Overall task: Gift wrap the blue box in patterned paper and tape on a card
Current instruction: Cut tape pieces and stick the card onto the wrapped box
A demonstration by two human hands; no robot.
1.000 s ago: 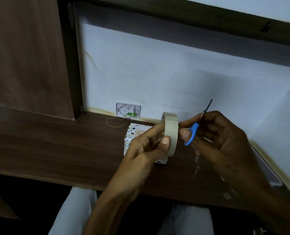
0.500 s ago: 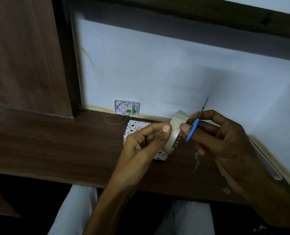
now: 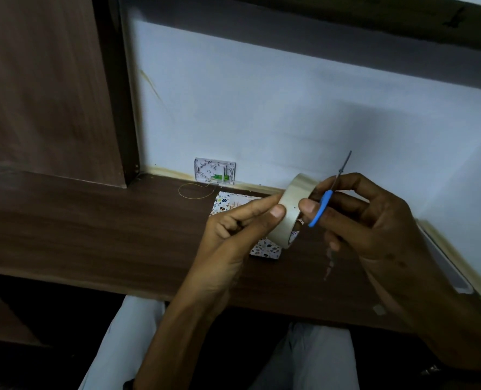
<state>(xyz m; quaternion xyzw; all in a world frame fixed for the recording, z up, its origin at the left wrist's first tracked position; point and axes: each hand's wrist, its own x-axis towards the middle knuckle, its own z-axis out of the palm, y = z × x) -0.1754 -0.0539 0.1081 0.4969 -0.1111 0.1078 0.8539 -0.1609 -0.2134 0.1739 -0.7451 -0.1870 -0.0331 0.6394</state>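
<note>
The box wrapped in white patterned paper [image 3: 228, 205] lies on the dark wooden desk [image 3: 92, 229], mostly hidden behind my hands. A roll of clear tape [image 3: 288, 212] is raised above it. My left hand [image 3: 239, 232] pinches the roll's near edge between thumb and fingers. My right hand [image 3: 360, 218] grips blue-handled scissors [image 3: 322, 208], blade tip pointing up, while its thumb presses on the roll's outer face. A small white card [image 3: 215, 173] leans against the wall behind the box.
A thin loop of rubber band [image 3: 194, 190] lies on the desk near the card. A pale flat object [image 3: 447, 266] runs along the desk's right side by the wall. A dark wooden panel [image 3: 45, 88] stands at the left. My knees are below the desk edge.
The tape roll has tilted from edge-on to slanted, its top leaning right. My left fingers shifted along its edge, and my right thumb moved onto the roll.
</note>
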